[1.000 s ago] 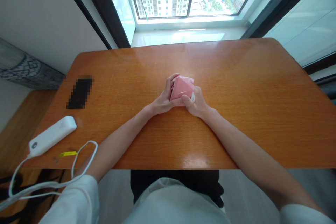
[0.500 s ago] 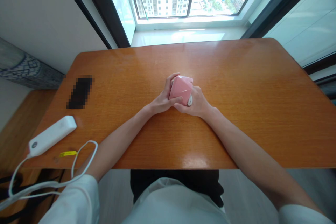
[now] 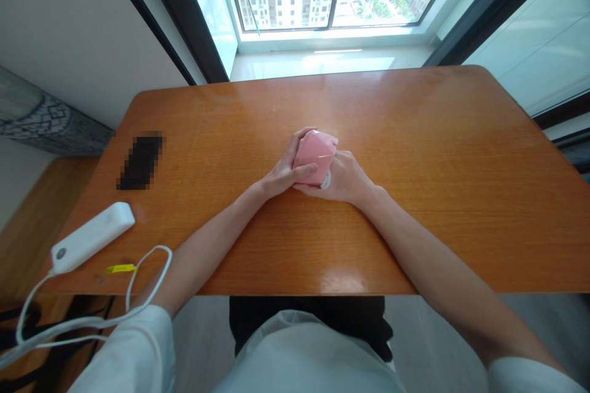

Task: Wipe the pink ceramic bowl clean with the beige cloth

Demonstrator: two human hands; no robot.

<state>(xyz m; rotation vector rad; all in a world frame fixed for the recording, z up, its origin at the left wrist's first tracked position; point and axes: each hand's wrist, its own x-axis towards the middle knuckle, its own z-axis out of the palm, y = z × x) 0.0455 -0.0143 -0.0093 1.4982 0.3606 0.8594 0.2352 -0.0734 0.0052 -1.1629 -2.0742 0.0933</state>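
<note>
A glossy pink boxy object (image 3: 315, 152) is held up over the middle of the table; its exact kind does not show. At its lower right edge sits a small white round part (image 3: 326, 180). My left hand (image 3: 284, 173) wraps its left side, with the thumb across the front and fingers around the top. From the right, my right hand (image 3: 348, 177) cups behind and under it, its thumb below the lower edge. Most of the right fingers are hidden behind the object.
A white power strip (image 3: 94, 236) with a cable lies on the wooden table (image 3: 442, 153) at the left, beside a yellow tag (image 3: 120, 269). Beyond it is a dark pixelated patch (image 3: 141, 161). A white cable loop (image 3: 161, 249) crosses by my left forearm. A window stands behind.
The pink object has shifted slightly left and turned a little in my hands. My right thumb has slid left beneath it, and the white part has moved left as well.
</note>
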